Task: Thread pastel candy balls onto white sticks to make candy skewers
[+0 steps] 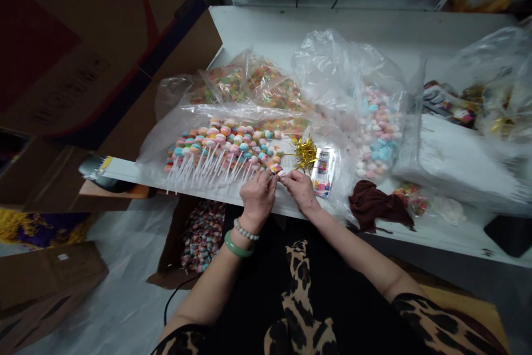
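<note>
Close to the table's front edge, my left hand (258, 193) and my right hand (302, 190) meet, fingers pinched together. Between the fingertips is a small wrapped candy (276, 169) in colourful printed film; its lower part is hidden by my fingers. To the left of my hands lie many lollipops (224, 142) with pastel, macaron-like heads and white sticks pointing toward me. Just beyond my right hand sits a bunch of gold twist ties (305, 154). Right of the ties lies a stack of printed clear bags (323, 173).
Behind the lollipops are clear plastic bags of gummy-like candies (249, 86), and a bag of pastel candies (376, 133) stands right. A brown cloth (376, 205) and a clear bin (461, 150) lie farther right. Below left, a carton (203, 233) holds wrapped candies; a big box (103, 39) looms left.
</note>
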Demonstrator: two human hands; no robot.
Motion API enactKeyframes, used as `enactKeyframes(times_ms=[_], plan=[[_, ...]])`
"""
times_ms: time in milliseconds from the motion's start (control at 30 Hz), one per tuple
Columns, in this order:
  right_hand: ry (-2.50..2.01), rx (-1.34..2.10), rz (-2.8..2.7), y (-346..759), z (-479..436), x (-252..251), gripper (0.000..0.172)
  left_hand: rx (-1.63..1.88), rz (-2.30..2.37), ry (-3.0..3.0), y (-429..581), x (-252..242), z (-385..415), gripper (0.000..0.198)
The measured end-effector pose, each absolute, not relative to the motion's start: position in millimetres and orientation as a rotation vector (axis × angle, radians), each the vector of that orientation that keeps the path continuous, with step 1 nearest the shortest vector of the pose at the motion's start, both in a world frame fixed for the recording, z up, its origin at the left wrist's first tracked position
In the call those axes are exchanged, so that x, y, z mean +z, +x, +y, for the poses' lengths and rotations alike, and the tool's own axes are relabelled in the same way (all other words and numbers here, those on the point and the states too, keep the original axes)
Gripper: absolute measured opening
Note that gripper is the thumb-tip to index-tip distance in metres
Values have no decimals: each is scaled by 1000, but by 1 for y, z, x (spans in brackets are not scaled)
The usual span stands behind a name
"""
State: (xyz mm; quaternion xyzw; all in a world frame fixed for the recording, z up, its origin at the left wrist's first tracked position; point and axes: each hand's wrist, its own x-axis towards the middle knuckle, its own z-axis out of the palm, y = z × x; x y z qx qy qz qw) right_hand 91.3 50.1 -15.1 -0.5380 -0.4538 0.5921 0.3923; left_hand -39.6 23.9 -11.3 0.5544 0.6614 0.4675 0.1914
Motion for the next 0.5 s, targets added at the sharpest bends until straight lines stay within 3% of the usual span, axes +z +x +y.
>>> enactKeyframes(times_ms=[133,400,500], plan=[[-1428,1299,-1376,93,50,-17,30,1144,1977,1762,-40,-9,26,17],[-1409,1341,-1338,89,51,-18,30,1148,1974,1777,-33,-7,27,26],[-1437,1312,-1343,87,53,-19,29,1121,1887,1826,-30,-10,25,20]])
